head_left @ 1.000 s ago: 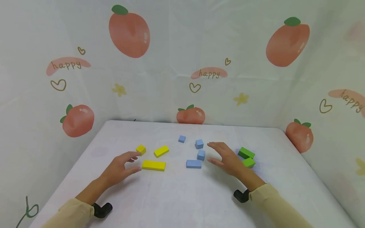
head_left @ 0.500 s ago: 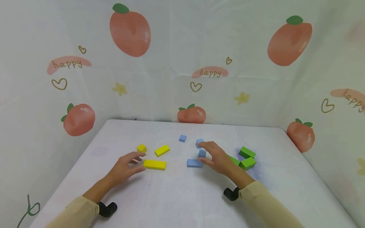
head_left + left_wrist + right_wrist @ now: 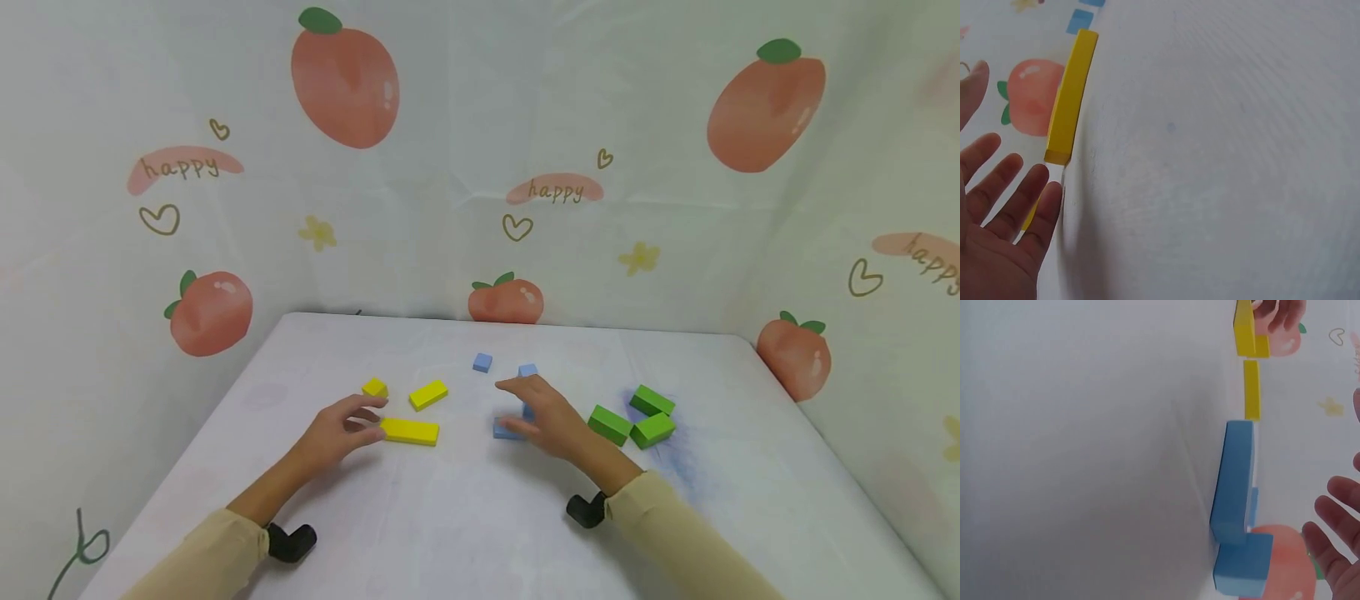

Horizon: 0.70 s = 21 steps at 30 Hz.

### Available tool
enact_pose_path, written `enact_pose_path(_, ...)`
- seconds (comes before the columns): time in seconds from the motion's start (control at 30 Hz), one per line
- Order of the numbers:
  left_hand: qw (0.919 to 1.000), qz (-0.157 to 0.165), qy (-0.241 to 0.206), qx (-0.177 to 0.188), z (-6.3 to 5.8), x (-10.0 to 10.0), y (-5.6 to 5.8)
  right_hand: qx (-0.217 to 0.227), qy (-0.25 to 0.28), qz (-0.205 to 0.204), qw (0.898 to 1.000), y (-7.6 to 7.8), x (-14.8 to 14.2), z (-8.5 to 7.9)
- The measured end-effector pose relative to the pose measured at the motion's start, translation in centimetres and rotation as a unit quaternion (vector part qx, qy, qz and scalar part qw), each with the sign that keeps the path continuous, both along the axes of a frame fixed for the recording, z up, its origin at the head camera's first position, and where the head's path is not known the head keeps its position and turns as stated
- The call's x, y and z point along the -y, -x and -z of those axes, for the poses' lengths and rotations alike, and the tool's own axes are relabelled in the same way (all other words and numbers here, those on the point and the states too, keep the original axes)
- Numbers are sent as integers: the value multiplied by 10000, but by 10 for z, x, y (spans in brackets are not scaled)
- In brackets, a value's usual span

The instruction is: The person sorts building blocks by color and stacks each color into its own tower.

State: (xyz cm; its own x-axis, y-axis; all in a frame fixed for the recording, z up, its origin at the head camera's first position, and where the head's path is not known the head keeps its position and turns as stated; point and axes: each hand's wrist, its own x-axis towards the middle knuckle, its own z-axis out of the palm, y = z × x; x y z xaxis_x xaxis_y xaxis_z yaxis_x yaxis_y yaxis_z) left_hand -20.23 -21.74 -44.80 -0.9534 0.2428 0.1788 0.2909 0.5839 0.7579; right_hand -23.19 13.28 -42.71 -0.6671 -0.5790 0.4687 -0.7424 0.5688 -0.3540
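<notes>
My left hand (image 3: 333,437) hovers with loosely spread fingers at the left end of a long yellow block (image 3: 412,432). A yellow cube (image 3: 375,387) lies just beyond its fingertips, and a shorter yellow block (image 3: 429,395) lies to the right. In the left wrist view the hand (image 3: 1010,219) appears apart from the long block and holds nothing. Above the blue blocks hovers my right hand (image 3: 551,421), holding nothing. It partly hides a long blue block (image 3: 506,429), a blue cube (image 3: 528,412) and another blue block (image 3: 528,369). The right wrist view shows its fingers beside the blue pieces.
Three green blocks (image 3: 609,425) lie close together right of the right hand. A small blue cube (image 3: 482,362) sits farther back. The white table (image 3: 465,525) meets a fruit-printed curtain (image 3: 442,167) at its back edge. A black wrist device (image 3: 292,543) hangs below each cuff.
My right hand has moved left from beside the green blocks to above the blue ones, uncovering a third green block. The left hand has shifted slightly right, closer to the long yellow block.
</notes>
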Motion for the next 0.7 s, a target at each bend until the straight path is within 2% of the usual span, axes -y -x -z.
enact_pose_path(0.2,9993,-145,-38,344,1,-2,2,242,-221,4,9995,-1,16,2)
enact_pose_path(0.4,9966,-485,15,659,1,-5,2,590,-275,-54,9979,-1,33,7)
enact_pose_path(0.57,9955,-628,189,681,1,-6,3,695,-234,-187,9971,0,45,13)
enact_pose_path(0.7,9961,-563,136,664,2,-7,4,575,-198,-219,9979,2,51,16)
